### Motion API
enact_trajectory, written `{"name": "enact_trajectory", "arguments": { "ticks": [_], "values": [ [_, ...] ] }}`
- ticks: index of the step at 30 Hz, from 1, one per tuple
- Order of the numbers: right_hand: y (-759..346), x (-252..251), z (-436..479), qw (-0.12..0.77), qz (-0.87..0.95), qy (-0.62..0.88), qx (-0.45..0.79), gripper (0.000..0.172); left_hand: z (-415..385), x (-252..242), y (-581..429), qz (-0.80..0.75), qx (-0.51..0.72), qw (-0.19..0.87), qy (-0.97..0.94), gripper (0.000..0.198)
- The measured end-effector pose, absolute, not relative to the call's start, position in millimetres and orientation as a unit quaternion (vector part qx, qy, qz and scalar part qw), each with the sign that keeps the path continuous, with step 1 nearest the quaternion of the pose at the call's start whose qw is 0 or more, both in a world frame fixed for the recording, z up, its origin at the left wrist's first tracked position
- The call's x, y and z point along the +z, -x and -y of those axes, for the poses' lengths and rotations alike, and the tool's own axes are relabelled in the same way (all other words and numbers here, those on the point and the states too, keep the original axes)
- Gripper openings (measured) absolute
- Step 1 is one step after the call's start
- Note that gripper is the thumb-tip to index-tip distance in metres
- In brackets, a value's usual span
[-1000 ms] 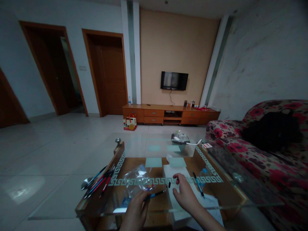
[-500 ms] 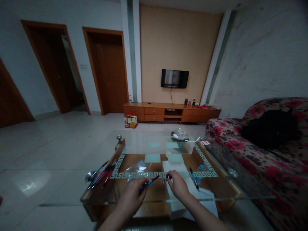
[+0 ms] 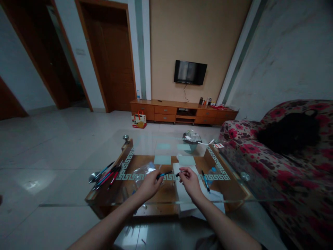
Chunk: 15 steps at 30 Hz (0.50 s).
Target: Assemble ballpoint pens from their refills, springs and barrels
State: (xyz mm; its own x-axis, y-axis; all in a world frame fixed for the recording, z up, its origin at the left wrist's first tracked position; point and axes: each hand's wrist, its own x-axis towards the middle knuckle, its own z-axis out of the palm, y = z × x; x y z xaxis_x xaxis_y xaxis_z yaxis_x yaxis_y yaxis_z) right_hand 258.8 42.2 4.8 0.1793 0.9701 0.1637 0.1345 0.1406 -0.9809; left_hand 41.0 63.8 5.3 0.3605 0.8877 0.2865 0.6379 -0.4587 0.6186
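Observation:
Over the glass coffee table point(image 3: 65, 187), my left hand point(image 3: 149, 185) is closed around a blue and black pen point(image 3: 164, 174), its dark end toward the right. Between the fingertips of my right hand point(image 3: 189, 181) is a small black piece that looks like a pen cap point(image 3: 178, 174), a short gap from the pen's end. A clear plastic bag point(image 3: 139, 173) lies just beyond my left hand. To the left is a loose bundle of blue, black and pink pens point(image 3: 105, 176). Another blue pen point(image 3: 205, 181) lies right of my right hand.
A long white box point(image 3: 182, 201) and white papers point(image 3: 217, 199) show beneath my right forearm. A blue-capped bottle point(image 3: 212, 173) is near the right-hand pen. At the far edge are a filled basket point(image 3: 191, 138) and a card point(image 3: 219, 146). A flowered sofa point(image 3: 241, 149) stands right.
The camera view has tilted, so the room sits higher in the picture. My right hand has turned, its fingers more extended, and the black piece is now apart from the pen's end.

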Motion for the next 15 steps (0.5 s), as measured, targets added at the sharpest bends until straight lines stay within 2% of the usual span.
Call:
{"name": "enact_trajectory", "arguments": {
  "ticks": [5, 15],
  "values": [
    [-264.8, 9.9, -41.1, 0.547, 0.526, 0.534, 0.372, 0.034, -63.9, 5.6, -47.8, -0.473, 0.327, 0.185, -0.797, 0.030],
    [-284.5, -6.9, -46.9, 0.541, 0.498, 0.551, 0.394, 0.042, -59.0, 9.4, -49.1, -0.517, 0.293, 0.147, -0.791, 0.030]
  ]
}}
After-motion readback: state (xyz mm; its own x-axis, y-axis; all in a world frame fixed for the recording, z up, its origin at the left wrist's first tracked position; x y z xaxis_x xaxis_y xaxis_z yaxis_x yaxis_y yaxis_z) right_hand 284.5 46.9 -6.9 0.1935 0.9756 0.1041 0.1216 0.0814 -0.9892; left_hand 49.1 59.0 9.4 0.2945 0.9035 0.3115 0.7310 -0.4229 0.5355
